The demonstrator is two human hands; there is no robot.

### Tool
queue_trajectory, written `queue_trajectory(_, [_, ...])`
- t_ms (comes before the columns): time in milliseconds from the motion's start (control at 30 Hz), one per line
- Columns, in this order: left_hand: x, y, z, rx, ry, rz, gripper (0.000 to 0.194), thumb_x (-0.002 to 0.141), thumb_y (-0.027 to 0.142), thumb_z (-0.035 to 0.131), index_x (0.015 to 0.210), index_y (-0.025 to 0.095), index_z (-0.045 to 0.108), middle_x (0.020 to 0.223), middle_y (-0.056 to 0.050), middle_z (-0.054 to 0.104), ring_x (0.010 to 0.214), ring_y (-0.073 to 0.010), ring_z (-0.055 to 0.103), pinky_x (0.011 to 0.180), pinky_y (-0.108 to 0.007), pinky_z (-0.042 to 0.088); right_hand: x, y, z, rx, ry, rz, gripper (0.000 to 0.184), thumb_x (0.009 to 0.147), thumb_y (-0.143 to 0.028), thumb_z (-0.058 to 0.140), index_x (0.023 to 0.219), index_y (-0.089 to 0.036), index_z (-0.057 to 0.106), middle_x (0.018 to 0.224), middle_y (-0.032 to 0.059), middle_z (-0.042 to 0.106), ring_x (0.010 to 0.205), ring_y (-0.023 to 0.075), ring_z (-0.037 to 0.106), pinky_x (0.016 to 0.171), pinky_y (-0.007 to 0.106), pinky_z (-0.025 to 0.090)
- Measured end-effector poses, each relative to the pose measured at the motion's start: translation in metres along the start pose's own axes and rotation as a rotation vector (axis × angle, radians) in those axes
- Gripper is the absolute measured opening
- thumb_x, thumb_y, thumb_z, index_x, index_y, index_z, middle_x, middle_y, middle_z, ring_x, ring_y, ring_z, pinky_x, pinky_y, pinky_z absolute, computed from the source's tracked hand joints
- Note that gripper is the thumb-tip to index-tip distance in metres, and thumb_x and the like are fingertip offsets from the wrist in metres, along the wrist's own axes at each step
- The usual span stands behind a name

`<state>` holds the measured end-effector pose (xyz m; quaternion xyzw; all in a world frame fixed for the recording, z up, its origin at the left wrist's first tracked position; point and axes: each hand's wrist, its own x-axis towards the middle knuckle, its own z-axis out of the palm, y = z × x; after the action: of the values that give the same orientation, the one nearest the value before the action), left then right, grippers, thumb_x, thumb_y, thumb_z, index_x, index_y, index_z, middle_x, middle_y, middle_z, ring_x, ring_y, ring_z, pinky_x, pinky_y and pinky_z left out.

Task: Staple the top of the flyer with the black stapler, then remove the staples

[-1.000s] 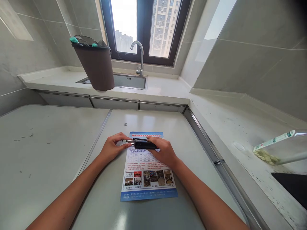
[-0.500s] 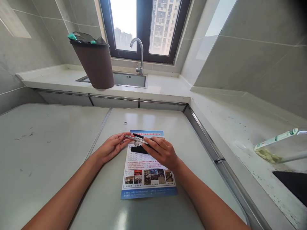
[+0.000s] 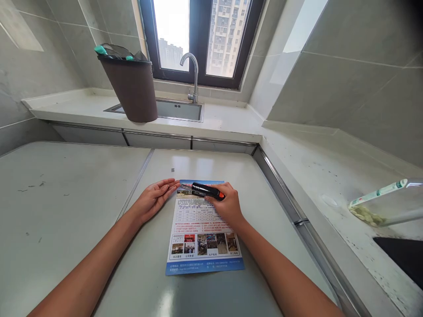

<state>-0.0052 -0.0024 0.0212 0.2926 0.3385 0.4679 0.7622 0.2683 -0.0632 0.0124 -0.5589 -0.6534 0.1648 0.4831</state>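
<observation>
A black stapler (image 3: pixel 205 189) with an orange patch at its rear is gripped in my right hand (image 3: pixel 228 203), over the upper part of a printed flyer (image 3: pixel 205 226). Its metal front end points left, close to the fingertips of my left hand (image 3: pixel 157 196). That hand is palm up, with long fingers together and the thumb bent in against them. Something tiny and greyish seems to lie at the thumb tip, too small to make out. Beyond the flyer, a small metal piece like a short strip of staples (image 3: pixel 172 169) rests on the pale table (image 3: pixel 139 273).
Small dark bits lie on the table's left half. Behind it, a brown bin (image 3: pixel 132 90) stands on the white counter (image 3: pixel 228 116), beside the sink (image 3: pixel 180 110) and faucet (image 3: pixel 194 77). On the right counter is a clear bag (image 3: pixel 380 202) with pale contents.
My right hand has turned the stapler so its black top shows and its separated parts are closer together. My left hand has come off its metal part, fingers straighter.
</observation>
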Motion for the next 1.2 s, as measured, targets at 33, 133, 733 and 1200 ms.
queue_trajectory(33, [0.001,0.000,-0.001,0.014,0.006,0.013,0.025,0.093,0.001,0.058,0.117,0.005,0.068,0.125,-0.020,0.069,0.112,-0.0210,0.071,0.096,-0.023,0.060,0.000,0.001,0.000,0.034,-0.030,0.041,0.036,0.073,-0.023,0.086,0.108,-0.028,0.079,0.097,0.0039,0.076,0.090,0.0232,0.067,0.084,0.040,0.055])
queue_trajectory(133, [0.001,0.001,-0.003,0.068,-0.025,0.040,0.016,0.096,0.013,0.064,0.110,0.009,0.069,0.095,-0.010,0.072,0.073,-0.0098,0.070,0.068,-0.016,0.061,-0.001,0.003,0.002,0.075,-0.107,0.104,0.033,0.070,-0.027,0.088,0.103,-0.027,0.080,0.096,0.0024,0.075,0.088,0.0219,0.068,0.083,0.037,0.054])
queue_trajectory(733, [-0.028,-0.007,0.020,0.435,-0.512,-0.052,0.036,0.100,0.032,0.061,0.133,0.019,0.061,0.080,-0.007,0.072,0.040,-0.0022,0.027,0.041,-0.019,0.022,-0.016,-0.032,-0.002,-0.326,0.030,-0.524,0.016,0.095,-0.026,0.064,0.110,-0.023,0.069,0.109,0.0066,0.074,0.098,0.0228,0.061,0.090,0.041,0.044])
queue_trajectory(1200, [-0.032,-0.018,0.028,0.534,-0.671,-0.022,0.047,0.098,0.038,0.064,0.140,0.022,0.056,0.049,0.007,0.051,0.037,-0.0084,0.044,0.047,-0.021,0.039,-0.025,-0.036,0.012,-0.304,-0.108,-0.880,0.028,0.098,-0.012,0.060,0.117,-0.030,0.069,0.119,-0.0001,0.074,0.104,0.0186,0.062,0.088,0.037,0.047])
